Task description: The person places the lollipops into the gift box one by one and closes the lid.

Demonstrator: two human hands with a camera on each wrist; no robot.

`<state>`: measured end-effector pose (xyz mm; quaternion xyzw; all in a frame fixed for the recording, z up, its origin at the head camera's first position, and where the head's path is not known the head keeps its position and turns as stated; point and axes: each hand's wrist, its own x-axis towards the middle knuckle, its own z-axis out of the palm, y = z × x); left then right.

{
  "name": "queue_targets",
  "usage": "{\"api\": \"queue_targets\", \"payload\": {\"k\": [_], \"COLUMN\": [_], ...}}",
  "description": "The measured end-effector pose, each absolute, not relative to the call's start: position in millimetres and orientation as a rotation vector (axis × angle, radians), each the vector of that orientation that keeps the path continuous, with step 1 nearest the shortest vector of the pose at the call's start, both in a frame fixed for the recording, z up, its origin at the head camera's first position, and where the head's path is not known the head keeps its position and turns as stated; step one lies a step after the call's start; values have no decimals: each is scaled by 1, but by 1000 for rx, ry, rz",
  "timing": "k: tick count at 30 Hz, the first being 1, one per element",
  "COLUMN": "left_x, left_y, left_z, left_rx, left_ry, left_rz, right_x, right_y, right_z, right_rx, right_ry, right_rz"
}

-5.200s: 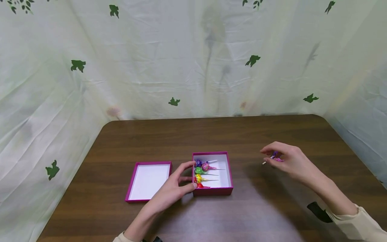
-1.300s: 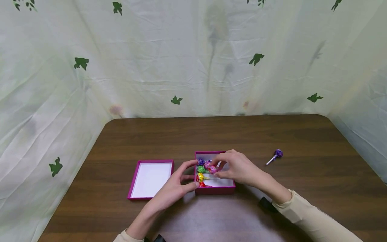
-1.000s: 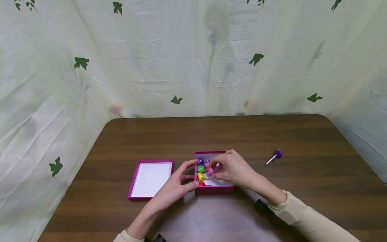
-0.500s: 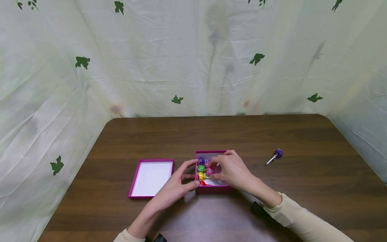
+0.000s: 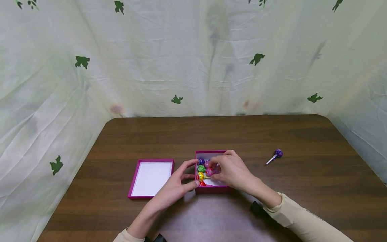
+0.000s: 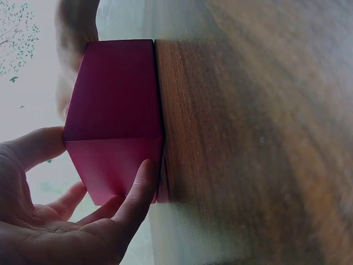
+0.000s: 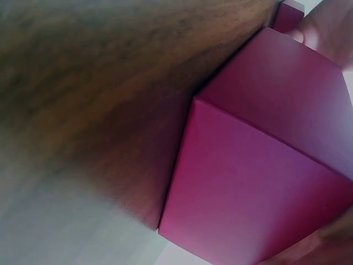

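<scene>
A magenta box point(image 5: 214, 190) with a white inside stands uncovered at mid-table. Along its left side lie wrapped lollipops: a purple lollipop point(image 5: 201, 161), a green lollipop point(image 5: 201, 168), a yellow lollipop point(image 5: 200, 176) and a red lollipop point(image 5: 202, 183), plus another pink one partly behind fingers. Reaching over the right wall, my right hand point(image 5: 234, 170) pinches a pink lollipop point(image 5: 209, 172) low inside the box; its stick is hidden. My left hand point(image 5: 173, 189) rests against the box's left side, thumb at the near corner. In the left wrist view its fingers touch the magenta wall point(image 6: 116, 94).
Left of the box lies a shallow magenta lid point(image 5: 151, 178), white side up, partly behind the left hand. One purple lollipop point(image 5: 278, 153) lies on the brown table point(image 5: 272, 131) to the right. A pale curtain point(image 5: 193, 57) hangs behind.
The right hand came from the table's right side into the box with the pink lollipop, leaving the purple one on the table. It eased slightly left, then stayed nearly still. Left hand stayed.
</scene>
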<state>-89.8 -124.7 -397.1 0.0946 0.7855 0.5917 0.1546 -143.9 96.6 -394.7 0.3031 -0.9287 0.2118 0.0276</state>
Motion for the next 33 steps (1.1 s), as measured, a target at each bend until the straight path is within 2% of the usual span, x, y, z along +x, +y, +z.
{"api": "queue_targets", "payload": {"k": [33], "left_x": [-90], "left_y": [-125], "left_z": [-398], "left_rx": [258], "left_ry": [2264], "left_rz": [1671], "right_x": [-146], "right_y": [103], "right_z": [-391], "right_rx": [1028], "right_ry": [-2874], "right_rz": [692]}}
